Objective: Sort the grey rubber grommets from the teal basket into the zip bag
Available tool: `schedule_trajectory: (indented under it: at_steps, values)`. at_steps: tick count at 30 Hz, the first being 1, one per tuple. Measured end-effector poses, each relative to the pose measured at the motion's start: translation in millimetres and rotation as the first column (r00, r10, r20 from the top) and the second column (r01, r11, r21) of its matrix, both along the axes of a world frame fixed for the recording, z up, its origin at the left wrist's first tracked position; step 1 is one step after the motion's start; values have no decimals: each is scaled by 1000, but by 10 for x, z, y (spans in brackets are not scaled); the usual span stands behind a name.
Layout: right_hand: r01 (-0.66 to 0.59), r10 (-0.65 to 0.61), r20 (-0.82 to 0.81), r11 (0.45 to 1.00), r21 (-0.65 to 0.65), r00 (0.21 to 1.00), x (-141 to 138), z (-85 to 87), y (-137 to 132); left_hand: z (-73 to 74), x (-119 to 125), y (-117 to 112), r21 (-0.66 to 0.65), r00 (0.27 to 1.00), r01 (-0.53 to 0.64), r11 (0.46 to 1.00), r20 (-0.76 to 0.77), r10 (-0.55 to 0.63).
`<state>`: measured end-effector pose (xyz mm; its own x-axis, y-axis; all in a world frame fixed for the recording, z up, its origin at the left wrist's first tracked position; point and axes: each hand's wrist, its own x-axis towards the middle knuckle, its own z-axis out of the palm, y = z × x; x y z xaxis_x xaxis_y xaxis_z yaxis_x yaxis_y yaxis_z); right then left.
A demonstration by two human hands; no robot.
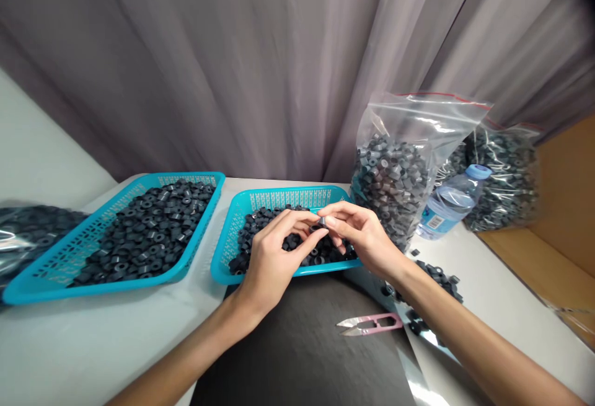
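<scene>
Above the middle blue basket [274, 196], both my hands meet at the fingertips around a small dark ring-like part [320, 222]. My left hand [279, 242] pinches it from the left, thumb and index finger curved towards it. From the other side, my right hand [360, 229] has its thumb and index finger closed on the same piece. Fingers cover much of the part, so its full shape is hidden. Many similar dark parts [253, 226] lie in the basket beneath. Pink-handled thread snips [369, 324] rest with blades apart on a dark surface nearer to me.
A larger blue basket [116, 286] of dark rings stands left, beside a filled plastic bag [37, 232]. To the right are a zip bag [395, 176] of grey parts, a water bottle [453, 201], another full bag [504, 176], loose parts [439, 279] and a cardboard box [562, 207].
</scene>
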<state>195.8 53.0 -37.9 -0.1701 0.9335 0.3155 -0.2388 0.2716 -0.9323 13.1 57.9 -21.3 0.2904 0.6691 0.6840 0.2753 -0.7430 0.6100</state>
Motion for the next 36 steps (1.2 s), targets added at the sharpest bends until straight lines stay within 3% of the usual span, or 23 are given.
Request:
schedule_trajectory:
  at_steps: [6,15,21,24,27,29,31,33,35,36]
  values:
    - [-55,55,3,998,9,998,9,12,-11,35,1,-37,101,999,-22,995,-27,25]
    - [-80,80,-27,997,2,996,9,20,-24,-31,-5,-34,27,1000,-8,1000,27,7]
    - [-96,96,-14,995,2,995,0,41,-58,-7,-22,-37,114,999,18,993,-43,-13]
    - [-57,56,23,998,20,998,-15,47,-47,8,-26,-41,139,999,8,990,-33,-3]
    - [106,-116,97,990,95,989,-23,108,-41,18,-20,-39,167,1000,-5,986,-29,10]
    - [235,-261,170,959,161,950,-5,202,-105,21,-19,-39,186,999,-2,983,-34,8]
    - [263,-328,294,934,241,897,49,312,-267,20,-23,-42,196,999,10,980,-45,-1]
    - [127,-290,519,936,327,804,141,380,-514,15,-30,-49,197,998,20,980,-56,-9]
    - [-166,-199,792,921,352,577,258,344,-781,8,-38,-57,195,998,27,981,-66,-14]
    - [-216,-243,864,905,365,442,316,280,-896,5,-40,-60,197,997,32,980,-73,-18]
